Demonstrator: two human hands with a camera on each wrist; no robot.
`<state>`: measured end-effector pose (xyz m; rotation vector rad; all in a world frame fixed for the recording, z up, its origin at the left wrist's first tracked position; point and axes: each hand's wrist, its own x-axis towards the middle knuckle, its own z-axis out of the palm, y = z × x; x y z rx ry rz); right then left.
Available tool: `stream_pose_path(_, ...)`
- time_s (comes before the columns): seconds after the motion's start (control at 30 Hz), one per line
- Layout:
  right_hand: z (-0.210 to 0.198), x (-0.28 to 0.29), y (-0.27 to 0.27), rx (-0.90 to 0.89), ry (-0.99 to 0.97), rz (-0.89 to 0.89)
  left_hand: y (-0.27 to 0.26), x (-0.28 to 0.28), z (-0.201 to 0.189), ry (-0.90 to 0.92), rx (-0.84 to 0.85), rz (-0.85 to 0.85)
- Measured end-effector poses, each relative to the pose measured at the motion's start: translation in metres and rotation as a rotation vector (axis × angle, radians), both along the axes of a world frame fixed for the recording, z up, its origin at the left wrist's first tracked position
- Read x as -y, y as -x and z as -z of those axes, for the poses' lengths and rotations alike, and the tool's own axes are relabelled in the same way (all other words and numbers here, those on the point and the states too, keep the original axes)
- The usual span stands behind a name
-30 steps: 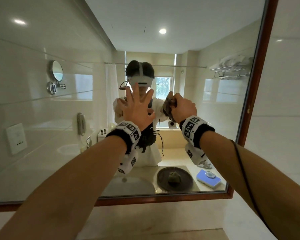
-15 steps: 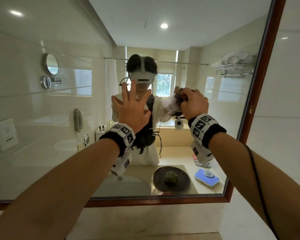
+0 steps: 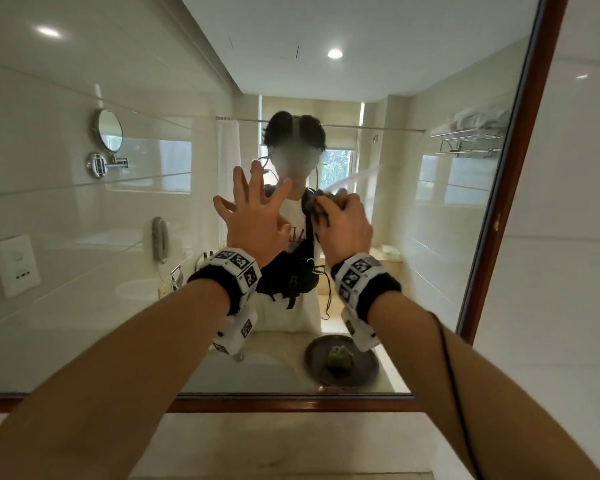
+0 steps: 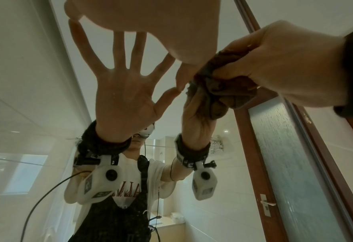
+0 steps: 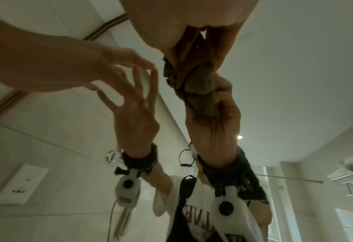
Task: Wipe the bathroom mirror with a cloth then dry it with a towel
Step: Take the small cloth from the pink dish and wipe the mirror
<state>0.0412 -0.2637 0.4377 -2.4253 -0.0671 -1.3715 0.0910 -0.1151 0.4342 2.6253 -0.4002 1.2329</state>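
Observation:
The bathroom mirror [image 3: 430, 244] fills the wall in a dark wooden frame [image 3: 499, 220]. My left hand [image 3: 253, 220] is open, fingers spread, with the fingertips resting on the glass at chest height. Just to its right my right hand [image 3: 343, 226] grips a bunched dark brown cloth [image 3: 314, 207] and presses it on the glass. A thin wet streak [image 3: 357, 176] runs up and right from the cloth. The left wrist view shows the left hand [image 4: 142, 18], its reflection, and the cloth [image 4: 215, 91] in the right hand [image 4: 285, 65]. The right wrist view shows the cloth [image 5: 192, 78] squeezed in my right hand [image 5: 192, 24].
Reflected in the glass are folded white towels on a chrome rack [image 3: 468, 133], a round shaving mirror [image 3: 108, 129], a wall socket [image 3: 14, 265] and a dark dish [image 3: 361, 375] holding a green lump. A pale counter [image 3: 257, 441] lies below the frame.
My right hand swept the cloth to the right, then back left and slightly down, close to the left hand. A wet streak now shows on the glass. The left hand stayed spread on the mirror.

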Motion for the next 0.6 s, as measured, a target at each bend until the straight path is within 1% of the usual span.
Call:
stream_pose_path(0.07,0.008,0.002,0.001,-0.003,0.027,0.007,0.002,0.0,-0.001,0.005,-0.013,-0.003)
stream_pose_path(0.17,0.002,0.03,0.007,-0.023,0.045,0.031,0.005,0.0,-0.002,0.013,-0.02,-0.011)
stream_pose_path(0.23,-0.009,0.056,0.013,-0.042,-0.01,0.093,0.005,0.0,-0.002,0.023,-0.017,-0.004)
stream_pose_path(0.33,-0.032,0.093,0.022,-0.058,-0.143,0.196,0.006,0.0,-0.002,0.02,-0.021,-0.011)
stream_pose_path(0.4,-0.045,0.109,0.026,-0.039,-0.236,0.245,0.006,0.0,-0.003,0.015,-0.023,-0.012)
stream_pose_path(0.5,-0.058,0.11,0.024,-0.001,-0.312,0.274,0.006,-0.002,-0.004,0.001,-0.02,-0.01)
stream_pose_path(0.6,-0.059,0.084,0.018,-0.012,-0.297,0.219,0.008,-0.003,-0.005,-0.024,-0.052,-0.009)
